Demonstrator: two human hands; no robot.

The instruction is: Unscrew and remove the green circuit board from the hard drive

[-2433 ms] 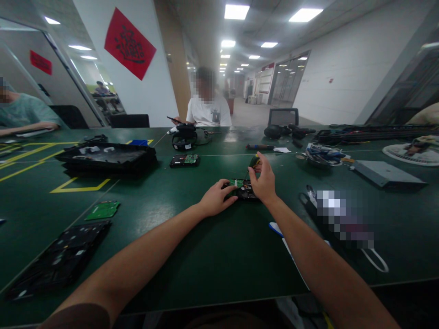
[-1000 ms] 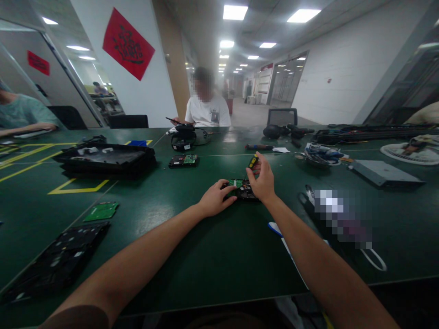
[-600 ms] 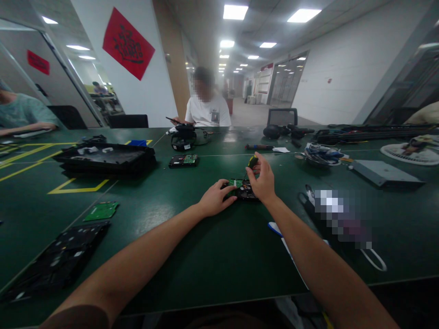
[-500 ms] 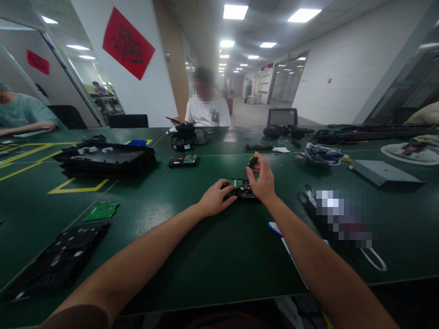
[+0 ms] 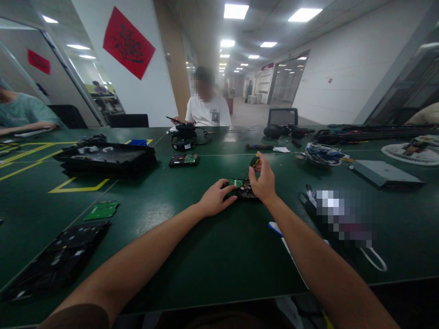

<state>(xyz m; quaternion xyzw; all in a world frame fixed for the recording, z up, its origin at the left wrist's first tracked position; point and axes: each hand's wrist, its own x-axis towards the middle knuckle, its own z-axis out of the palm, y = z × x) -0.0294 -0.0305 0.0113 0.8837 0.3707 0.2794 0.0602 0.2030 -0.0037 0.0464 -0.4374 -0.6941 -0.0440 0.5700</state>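
Note:
A hard drive [image 5: 247, 191] with a green circuit board on its upper face lies on the green table ahead of me. My left hand [image 5: 216, 197] grips its left end, thumb along the near edge and fingers over the far side. In my right hand [image 5: 264, 179] is a screwdriver [image 5: 254, 161] with a dark green and yellow handle, held upright between thumb and fingers. Its thin shaft points down at the board; the tip is too small to make out. The right hand covers the drive's right end.
Another hard drive [image 5: 184, 160] lies farther back. Black trays [image 5: 106, 157] stand at left, with a loose green board [image 5: 102, 210] and black panel [image 5: 60, 256] nearer. To the right are a grey metal box [image 5: 387, 172] and bundled cables [image 5: 322, 153]. A person [image 5: 207, 109] sits opposite.
The screwdriver handle has turned slightly in my right hand, and the fingers have shifted a little around it. My left hand and the hard drive stay put.

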